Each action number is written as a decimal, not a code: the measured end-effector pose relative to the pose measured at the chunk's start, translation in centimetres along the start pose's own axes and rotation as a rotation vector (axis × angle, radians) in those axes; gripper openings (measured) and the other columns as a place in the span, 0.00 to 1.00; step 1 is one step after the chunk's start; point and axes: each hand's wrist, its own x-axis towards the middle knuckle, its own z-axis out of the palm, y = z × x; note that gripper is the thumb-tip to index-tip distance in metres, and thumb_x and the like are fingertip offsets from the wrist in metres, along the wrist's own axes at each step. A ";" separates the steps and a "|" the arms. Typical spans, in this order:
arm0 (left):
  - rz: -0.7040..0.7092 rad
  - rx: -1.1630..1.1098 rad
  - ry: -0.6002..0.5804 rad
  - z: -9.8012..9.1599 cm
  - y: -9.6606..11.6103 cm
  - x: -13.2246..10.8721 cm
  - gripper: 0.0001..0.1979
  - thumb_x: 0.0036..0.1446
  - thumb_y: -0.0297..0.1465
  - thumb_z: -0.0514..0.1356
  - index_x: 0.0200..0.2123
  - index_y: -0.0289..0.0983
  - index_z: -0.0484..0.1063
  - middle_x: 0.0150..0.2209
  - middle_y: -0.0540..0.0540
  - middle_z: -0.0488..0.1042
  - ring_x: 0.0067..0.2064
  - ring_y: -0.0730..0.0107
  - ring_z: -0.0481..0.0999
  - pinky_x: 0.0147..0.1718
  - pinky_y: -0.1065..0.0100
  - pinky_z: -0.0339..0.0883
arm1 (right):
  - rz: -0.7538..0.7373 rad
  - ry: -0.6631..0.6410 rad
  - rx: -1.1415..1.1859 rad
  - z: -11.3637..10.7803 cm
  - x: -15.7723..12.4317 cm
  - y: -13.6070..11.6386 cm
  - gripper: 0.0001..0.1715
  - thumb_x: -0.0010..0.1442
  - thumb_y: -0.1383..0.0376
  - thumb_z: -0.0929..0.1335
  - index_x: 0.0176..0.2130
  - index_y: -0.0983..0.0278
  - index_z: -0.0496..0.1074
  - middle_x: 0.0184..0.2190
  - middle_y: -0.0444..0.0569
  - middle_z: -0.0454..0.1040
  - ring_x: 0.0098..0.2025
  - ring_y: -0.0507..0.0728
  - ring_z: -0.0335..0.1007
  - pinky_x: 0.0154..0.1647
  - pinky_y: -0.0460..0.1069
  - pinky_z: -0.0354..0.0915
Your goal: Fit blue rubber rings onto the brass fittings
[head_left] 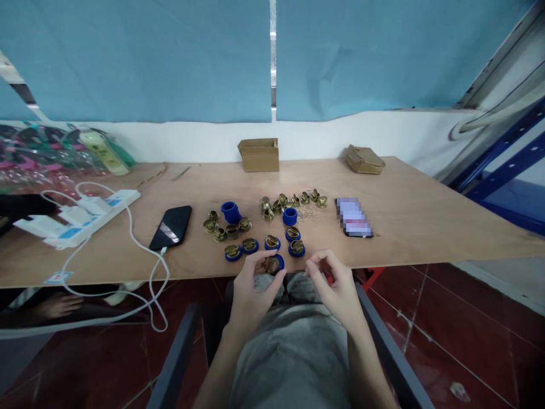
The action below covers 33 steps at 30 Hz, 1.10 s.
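Observation:
My left hand (256,284) grips a round brass-coloured fitting set in a blue ring (280,262) between thumb and fingers at the table's front edge. To its right, my right hand (335,283) has thumb and fingertips pinched together; anything between them is too small to make out. Just beyond the hands lie several similar brass fittings seated in blue rings (297,248). Two stacks of blue rings, one at the left (230,212) and one nearer the middle (290,216), stand among loose brass fittings (233,230). Small clear bits (307,214) are scattered behind.
A black phone (172,227) is plugged in at left, beside a white power strip (96,218) with looping cables. Another phone (353,217) lies right. Behind are an open cardboard box (259,156), a brown packet (365,159) and plastic bottles (102,150). Another person's hand (59,305) shows lower left.

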 end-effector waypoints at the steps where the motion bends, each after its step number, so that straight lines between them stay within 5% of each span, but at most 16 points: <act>1: 0.037 0.074 0.013 0.0 -0.4 0.2 0.19 0.58 0.30 0.69 0.53 0.41 0.72 0.51 0.43 0.79 0.51 0.58 0.81 0.51 0.58 0.76 | -0.001 -0.007 -0.017 0.0 0.1 0.2 0.09 0.71 0.61 0.66 0.37 0.61 0.68 0.29 0.43 0.72 0.30 0.53 0.72 0.35 0.46 0.67; 5: 0.107 0.203 0.041 0.0 -1.3 0.4 0.20 0.58 0.29 0.68 0.53 0.40 0.71 0.50 0.42 0.79 0.48 0.58 0.83 0.51 0.55 0.78 | -0.010 -0.059 -0.081 0.4 0.4 0.4 0.09 0.71 0.62 0.65 0.37 0.61 0.68 0.29 0.43 0.73 0.30 0.53 0.72 0.34 0.46 0.67; 15: 0.156 0.112 0.108 0.5 -1.4 0.3 0.21 0.58 0.29 0.69 0.54 0.39 0.71 0.51 0.42 0.79 0.52 0.57 0.83 0.53 0.56 0.79 | -0.038 -0.109 -0.152 0.7 0.7 0.5 0.09 0.71 0.64 0.64 0.36 0.61 0.68 0.30 0.44 0.74 0.31 0.53 0.73 0.29 0.44 0.65; 21: 0.298 0.297 0.107 -0.6 -0.8 4.8 0.17 0.60 0.30 0.68 0.51 0.39 0.71 0.49 0.41 0.79 0.50 0.57 0.81 0.53 0.55 0.76 | -0.058 -0.107 -0.144 0.5 0.7 0.6 0.09 0.71 0.64 0.64 0.37 0.61 0.69 0.30 0.44 0.75 0.31 0.53 0.73 0.28 0.44 0.65; 27: 0.176 0.651 -0.221 -1.7 -1.5 12.9 0.12 0.58 0.26 0.66 0.45 0.39 0.69 0.45 0.41 0.79 0.49 0.54 0.79 0.49 0.57 0.73 | -0.009 -0.093 -0.119 -0.5 1.1 1.6 0.12 0.72 0.60 0.64 0.37 0.61 0.69 0.29 0.44 0.74 0.31 0.53 0.74 0.32 0.45 0.67; 30: 0.141 0.721 -0.370 -1.5 -2.4 15.0 0.12 0.54 0.23 0.68 0.40 0.39 0.70 0.42 0.42 0.81 0.46 0.53 0.81 0.46 0.60 0.72 | 0.006 -0.070 -0.175 -1.7 2.9 2.0 0.13 0.73 0.57 0.63 0.37 0.61 0.69 0.28 0.44 0.75 0.29 0.54 0.74 0.28 0.45 0.66; 33: 0.093 0.800 -0.441 -1.3 -2.7 15.6 0.13 0.51 0.26 0.71 0.38 0.38 0.71 0.39 0.41 0.82 0.44 0.51 0.81 0.44 0.60 0.71 | -0.034 -0.083 -0.473 -2.9 6.6 2.1 0.16 0.74 0.58 0.61 0.37 0.62 0.69 0.26 0.45 0.75 0.28 0.55 0.73 0.29 0.46 0.64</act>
